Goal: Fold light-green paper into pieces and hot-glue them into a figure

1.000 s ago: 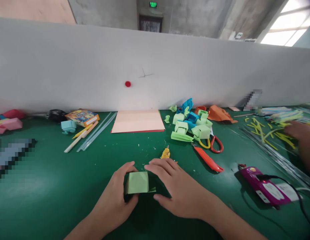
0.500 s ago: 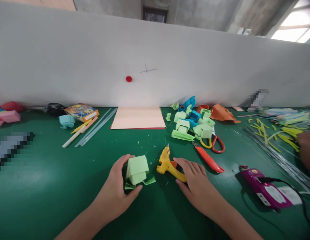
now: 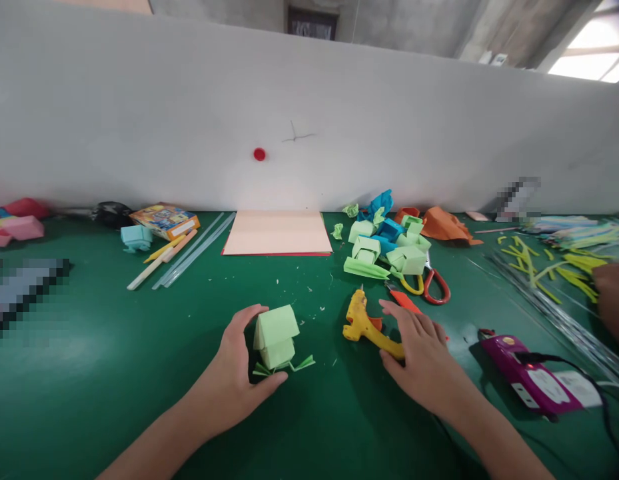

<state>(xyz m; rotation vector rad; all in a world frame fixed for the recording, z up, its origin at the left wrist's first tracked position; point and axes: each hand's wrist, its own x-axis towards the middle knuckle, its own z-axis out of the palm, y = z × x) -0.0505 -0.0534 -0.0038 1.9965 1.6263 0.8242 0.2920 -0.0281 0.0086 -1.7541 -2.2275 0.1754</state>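
My left hand [image 3: 244,363] curves around a light-green folded-paper figure [image 3: 278,333], its fingers along the left side and the thumb in front. The figure has a boxy head, a smaller body and darker green feet spread at its base, close to the table. To the right, my right hand [image 3: 419,347] loosely holds a yellow glue gun [image 3: 364,320] by the end of its handle, between thumb and fingers. The gun's nozzle points away from me. Beyond that hand lies a red-orange utility knife [image 3: 405,300], partly hidden by the fingers.
Green and blue paper pieces [image 3: 389,240] are heaped beside scissors [image 3: 436,287] at the back. Pink paper sheets [image 3: 276,233] lie against the white partition [image 3: 189,120]. A purple power box [image 3: 532,377] with a cord sits right. Another person's hand [image 3: 612,300] is at the right edge.
The glue gun has shifted right along with my right hand, now nearer the knife. The paper figure stands more upright in my left hand, with its feet showing more.
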